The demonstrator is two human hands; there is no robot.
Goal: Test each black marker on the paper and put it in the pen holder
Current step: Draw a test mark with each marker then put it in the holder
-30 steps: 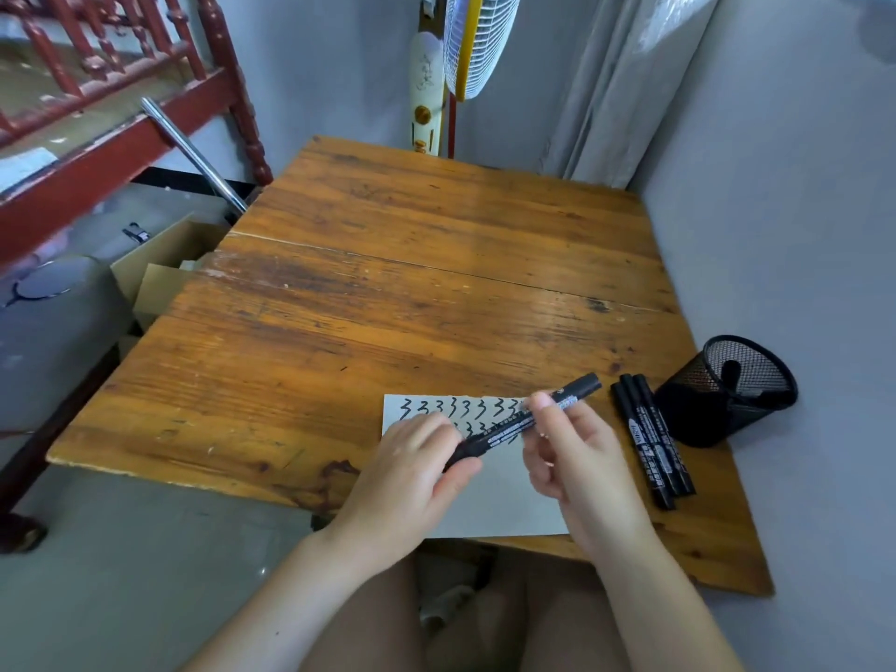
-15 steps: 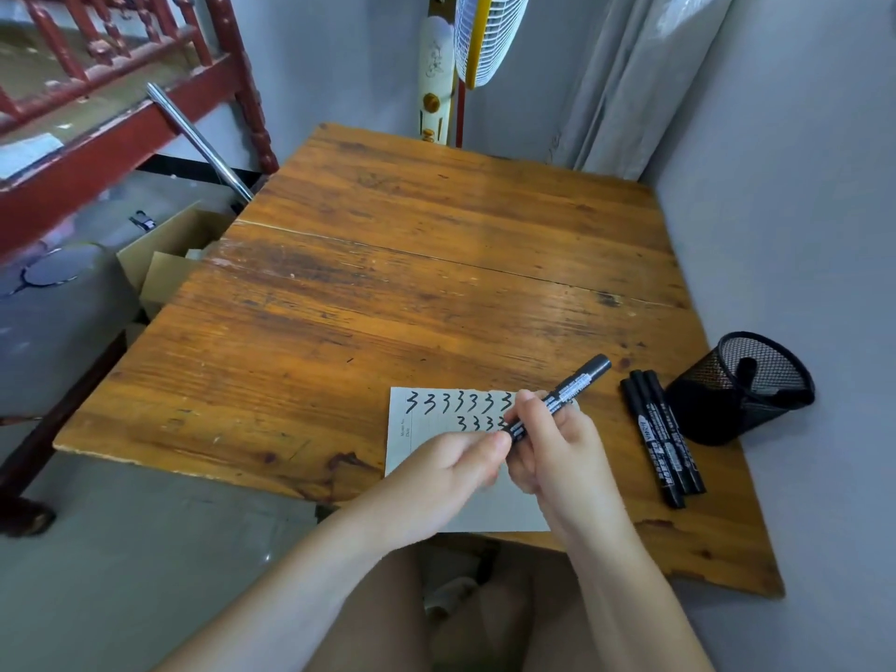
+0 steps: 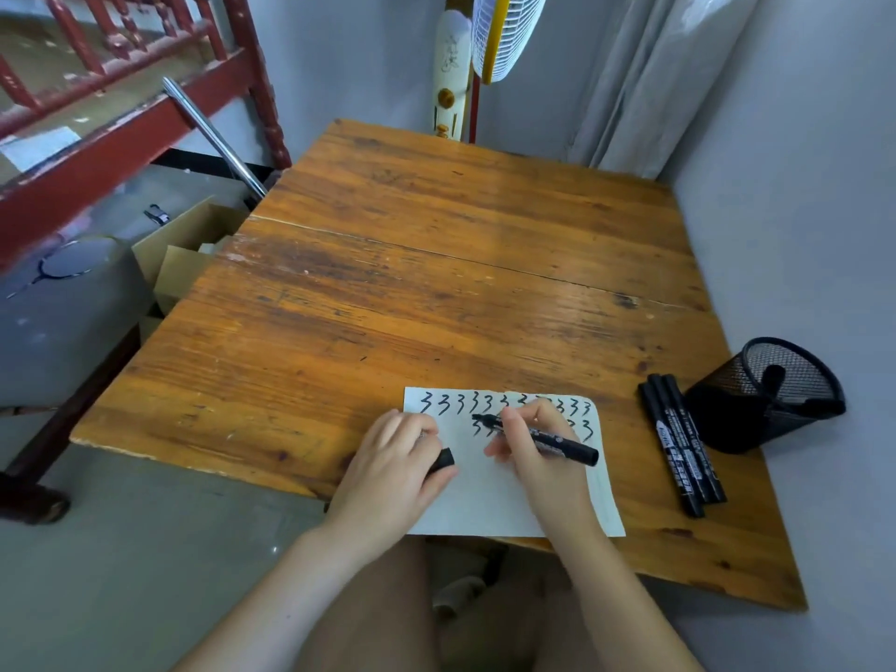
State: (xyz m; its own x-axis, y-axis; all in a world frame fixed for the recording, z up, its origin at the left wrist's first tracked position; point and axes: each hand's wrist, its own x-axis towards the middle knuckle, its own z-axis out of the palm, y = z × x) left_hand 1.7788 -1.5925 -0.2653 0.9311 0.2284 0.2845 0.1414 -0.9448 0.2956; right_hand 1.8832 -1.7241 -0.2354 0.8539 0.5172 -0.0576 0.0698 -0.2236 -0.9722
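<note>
Worn wooden table (image 3: 436,293) between grey walls (image 3: 800,186), fan (image 3: 504,31) behind.

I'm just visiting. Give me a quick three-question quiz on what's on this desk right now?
1. True or false: the marker in the right hand is uncapped.
2. How many markers lie beside the pen holder?
3. What does the left hand hold: A) the cap, B) the paper, C) nothing?

Key: 1 true; 2 three; 3 A.
</note>
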